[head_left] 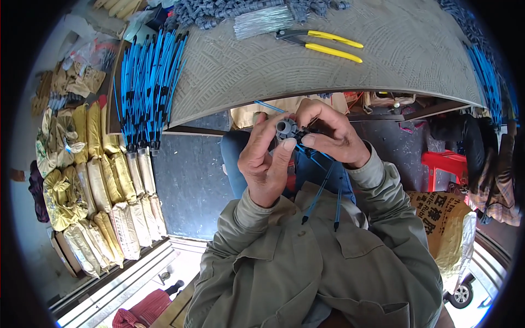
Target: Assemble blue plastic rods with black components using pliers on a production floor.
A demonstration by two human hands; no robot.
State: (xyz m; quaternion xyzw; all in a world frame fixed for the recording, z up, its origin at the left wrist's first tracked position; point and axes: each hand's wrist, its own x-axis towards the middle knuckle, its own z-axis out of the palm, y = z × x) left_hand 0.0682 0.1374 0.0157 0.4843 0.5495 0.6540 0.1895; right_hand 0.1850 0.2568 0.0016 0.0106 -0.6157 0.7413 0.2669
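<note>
Above my lap, my left hand [265, 153] pinches a grey plastic hub [283, 128] with a round hollow end facing up. My right hand [336, 134] closes its thumb and fingers on a small black part at the hub's right side; the fingers partly hide it. Several thin blue rods [319, 194] with black tips spread out from the hub, some hanging down over my jacket and one pointing up toward the table edge. How the rods sit in the hub is hidden by my fingers.
On the grey table [361, 71] ahead lie yellow-handled cutters [328, 45], a bundle of thin metal wires [263, 22] and a heap of grey plastic parts [219, 12]. Blue rods [145, 87] pile at its left end. Packed sacks [104, 191] stand left; a red stool [442, 164] stands right.
</note>
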